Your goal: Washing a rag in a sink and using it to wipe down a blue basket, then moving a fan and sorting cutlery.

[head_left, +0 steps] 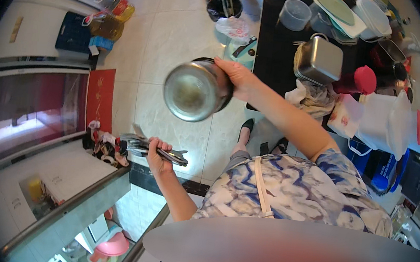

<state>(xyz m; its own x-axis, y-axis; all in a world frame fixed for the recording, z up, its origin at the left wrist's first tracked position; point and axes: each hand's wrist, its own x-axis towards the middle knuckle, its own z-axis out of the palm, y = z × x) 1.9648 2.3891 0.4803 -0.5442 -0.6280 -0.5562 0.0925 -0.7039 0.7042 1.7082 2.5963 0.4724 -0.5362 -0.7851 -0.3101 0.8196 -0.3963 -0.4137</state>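
My left hand (159, 155) is closed around a bundle of metal cutlery (139, 145), its ends sticking out on both sides of the fist. Several pieces overlap, so I cannot tell each one's kind. Farther up and to the right, my right hand (237, 77) grips a round stainless-steel canister (191, 91) by its side, near a dark rim. The canister is tilted, and its round shiny base seems to face me. Both hands are in the air over the tiled floor, apart from each other.
On the right, a black table (273, 61) carries a square metal container (321, 61), plastic tubs (295, 14) and a crumpled cloth (311, 96). A lined bin (224, 8) stands on the floor ahead. Oil bottles (106, 25) stand far left; a dark railing (66, 210) runs lower left.
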